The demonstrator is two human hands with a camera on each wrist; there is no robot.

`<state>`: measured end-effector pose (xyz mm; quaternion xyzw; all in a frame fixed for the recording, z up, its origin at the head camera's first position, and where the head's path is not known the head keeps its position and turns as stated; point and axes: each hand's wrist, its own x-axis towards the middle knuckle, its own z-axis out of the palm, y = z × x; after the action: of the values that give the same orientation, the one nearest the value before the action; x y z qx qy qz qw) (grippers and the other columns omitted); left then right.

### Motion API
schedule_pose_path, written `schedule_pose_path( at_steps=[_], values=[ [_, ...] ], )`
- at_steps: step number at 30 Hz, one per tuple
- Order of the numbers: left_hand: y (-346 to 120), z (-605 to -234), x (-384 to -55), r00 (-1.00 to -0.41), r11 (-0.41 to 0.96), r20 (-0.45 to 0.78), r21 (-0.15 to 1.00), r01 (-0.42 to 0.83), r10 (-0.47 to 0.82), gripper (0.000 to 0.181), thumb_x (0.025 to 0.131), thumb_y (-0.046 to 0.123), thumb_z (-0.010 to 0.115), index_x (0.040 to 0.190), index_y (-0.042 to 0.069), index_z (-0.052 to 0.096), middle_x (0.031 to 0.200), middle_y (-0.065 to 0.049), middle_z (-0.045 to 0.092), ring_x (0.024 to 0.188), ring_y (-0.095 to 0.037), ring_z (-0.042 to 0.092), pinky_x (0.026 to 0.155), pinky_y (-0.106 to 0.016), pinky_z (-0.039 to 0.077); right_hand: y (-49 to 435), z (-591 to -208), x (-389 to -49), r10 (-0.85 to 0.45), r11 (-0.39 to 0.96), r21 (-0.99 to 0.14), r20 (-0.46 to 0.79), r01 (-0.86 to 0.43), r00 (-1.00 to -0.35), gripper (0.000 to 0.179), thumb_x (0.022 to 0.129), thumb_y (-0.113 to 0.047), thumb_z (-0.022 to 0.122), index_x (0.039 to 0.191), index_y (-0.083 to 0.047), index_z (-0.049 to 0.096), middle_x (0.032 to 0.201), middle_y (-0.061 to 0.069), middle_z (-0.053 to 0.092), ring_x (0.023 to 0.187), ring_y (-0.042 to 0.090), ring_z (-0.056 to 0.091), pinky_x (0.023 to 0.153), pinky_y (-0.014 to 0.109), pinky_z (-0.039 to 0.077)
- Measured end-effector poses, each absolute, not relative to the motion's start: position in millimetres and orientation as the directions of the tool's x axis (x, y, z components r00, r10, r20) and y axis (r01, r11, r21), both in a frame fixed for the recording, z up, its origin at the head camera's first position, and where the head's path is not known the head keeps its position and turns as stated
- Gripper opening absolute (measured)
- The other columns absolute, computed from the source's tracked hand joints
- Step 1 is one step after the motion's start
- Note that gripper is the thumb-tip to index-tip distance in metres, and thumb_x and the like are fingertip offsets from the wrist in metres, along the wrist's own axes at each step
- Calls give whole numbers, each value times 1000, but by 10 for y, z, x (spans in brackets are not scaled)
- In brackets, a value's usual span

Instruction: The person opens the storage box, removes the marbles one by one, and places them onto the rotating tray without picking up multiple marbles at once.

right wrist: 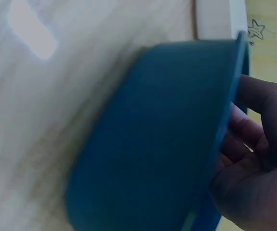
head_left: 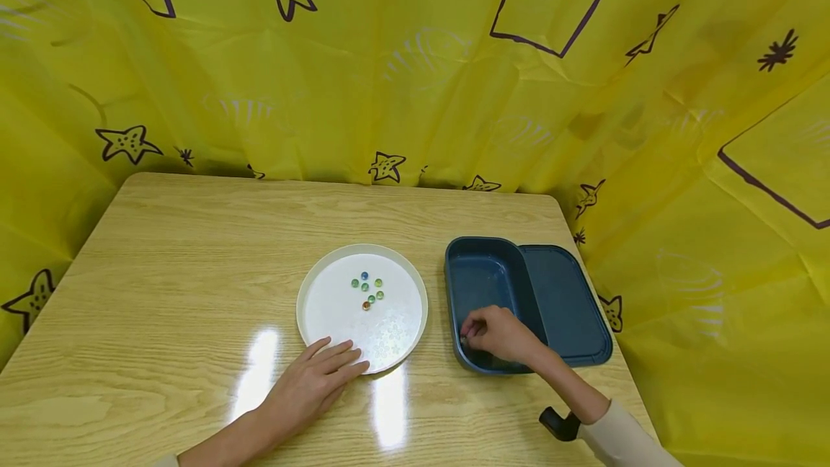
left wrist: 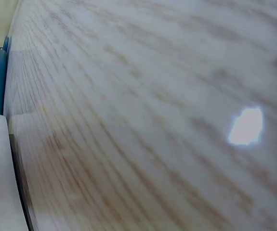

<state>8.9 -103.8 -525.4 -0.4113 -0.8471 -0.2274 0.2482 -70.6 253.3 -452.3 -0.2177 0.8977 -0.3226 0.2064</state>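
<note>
Several glass marbles (head_left: 365, 287), mostly green with one blue and one orange, lie on a round white tray (head_left: 405, 323). My left hand (head_left: 311, 384) rests on the tray's near rim, fingers spread and nearly straight. To the right stands a deep dark-blue box (head_left: 483, 287). My right hand (head_left: 502, 336) reaches into its near end, fingers curled and thumb against them. A small glassy marble (head_left: 463, 341) shows at those fingertips. In the right wrist view the box wall (right wrist: 162, 130) hides the fingertips.
A dark-blue lid (head_left: 564, 301) lies right of the box, against its side. Near the right sleeve is a black curved object (head_left: 559, 424). The wooden table (head_left: 194, 258) is bordered by a yellow patterned curtain (head_left: 337, 92) at the back and sides.
</note>
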Motion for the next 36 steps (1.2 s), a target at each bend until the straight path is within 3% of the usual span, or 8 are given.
schedule_pose_path(
  at_steps=[14, 31, 36],
  values=[
    [-1043, -5250, 95, -539, 563, 610, 177, 807, 581, 49, 112, 27, 24, 118, 15, 71, 115, -6, 71, 111, -27, 65, 94, -50, 49, 2461, -4160, -927, -484, 684, -680, -149, -266, -862, 7, 89, -7, 73, 95, -9, 72, 87, -5, 67, 80, 12, 64, 69, 27, 56],
    [-1038, -5241, 99, -543, 564, 605, 181, 806, 582, 48, 112, 28, 24, 119, 16, 70, 115, -6, 71, 112, -27, 65, 94, -51, 49, 2020, -4055, -1118, -533, 647, -682, -84, -341, -842, 8, 89, -5, 72, 97, -5, 73, 89, -4, 68, 81, 10, 64, 72, 26, 55],
    [-1050, -5244, 100, -549, 554, 591, 196, 809, 592, 26, 104, 21, 50, 121, 16, 70, 117, -6, 71, 114, -27, 64, 95, -51, 49, 1866, -4076, -1192, -546, 628, -698, -81, -344, -834, 7, 89, -7, 73, 96, -8, 73, 88, -4, 68, 80, 10, 63, 72, 26, 56]
  ],
)
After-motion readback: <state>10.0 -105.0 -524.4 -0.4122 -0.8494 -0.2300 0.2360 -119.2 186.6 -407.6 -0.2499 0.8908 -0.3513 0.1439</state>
